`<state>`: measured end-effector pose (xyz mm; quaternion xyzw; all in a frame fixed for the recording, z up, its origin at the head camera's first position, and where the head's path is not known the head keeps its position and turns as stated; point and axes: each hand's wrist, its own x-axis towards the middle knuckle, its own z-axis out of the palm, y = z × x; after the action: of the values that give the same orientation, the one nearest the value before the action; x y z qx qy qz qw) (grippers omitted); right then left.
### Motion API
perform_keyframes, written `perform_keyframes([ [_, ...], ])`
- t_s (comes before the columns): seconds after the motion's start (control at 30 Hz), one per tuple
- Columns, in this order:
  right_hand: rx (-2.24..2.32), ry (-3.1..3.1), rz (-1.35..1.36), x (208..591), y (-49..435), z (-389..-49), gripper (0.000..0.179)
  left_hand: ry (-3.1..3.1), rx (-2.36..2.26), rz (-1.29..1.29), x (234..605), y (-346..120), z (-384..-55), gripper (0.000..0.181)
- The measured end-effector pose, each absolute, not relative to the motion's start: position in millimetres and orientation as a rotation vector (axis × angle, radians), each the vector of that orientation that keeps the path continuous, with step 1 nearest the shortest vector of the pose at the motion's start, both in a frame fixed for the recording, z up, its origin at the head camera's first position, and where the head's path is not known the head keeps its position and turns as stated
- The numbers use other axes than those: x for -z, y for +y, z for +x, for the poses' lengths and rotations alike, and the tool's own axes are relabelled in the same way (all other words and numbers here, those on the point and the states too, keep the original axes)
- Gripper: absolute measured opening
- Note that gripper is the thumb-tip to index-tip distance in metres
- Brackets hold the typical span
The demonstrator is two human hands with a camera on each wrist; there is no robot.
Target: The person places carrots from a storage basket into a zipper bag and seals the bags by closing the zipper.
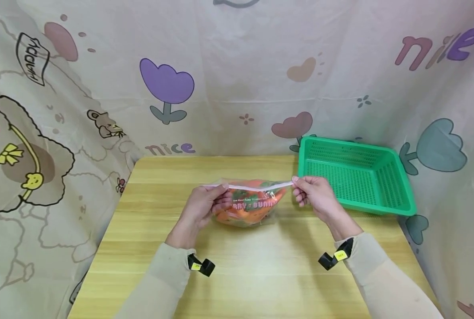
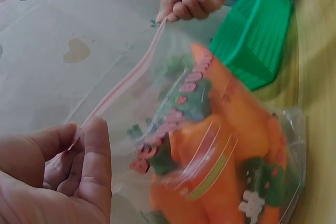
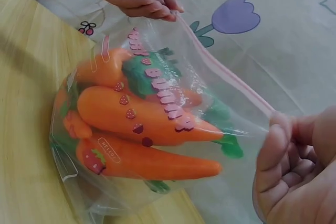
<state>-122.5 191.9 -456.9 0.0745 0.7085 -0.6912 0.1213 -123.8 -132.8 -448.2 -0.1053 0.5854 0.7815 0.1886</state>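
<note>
A clear zip bag [image 1: 257,197] with pink lettering stands on the wooden table, its pale pink zip strip stretched across the top. Inside are several orange carrots [image 3: 149,116] with green tops, seen through the plastic. My left hand [image 1: 205,203] pinches one end of the zip strip between thumb and fingers. At the other end, the thumb and finger of my right hand [image 1: 314,192] pinch the strip's corner. In the left wrist view the strip [image 2: 123,82] runs from one hand to the other, slightly bowed.
A green plastic basket [image 1: 352,206] with slotted walls stands at the table's back right, just beyond my right hand. The wooden table [image 1: 253,274] meets a printed cloth [image 1: 229,88] hanging behind it and at both sides.
</note>
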Motion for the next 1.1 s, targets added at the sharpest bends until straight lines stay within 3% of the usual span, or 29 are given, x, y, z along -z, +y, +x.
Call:
perform_keyframes([
  [1.1,2.126,2.028,0.304,460.3,180.7,-128.1,0.025,1.615,-2.214,-0.36,445.5,-147.2,-124.3,0.036],
])
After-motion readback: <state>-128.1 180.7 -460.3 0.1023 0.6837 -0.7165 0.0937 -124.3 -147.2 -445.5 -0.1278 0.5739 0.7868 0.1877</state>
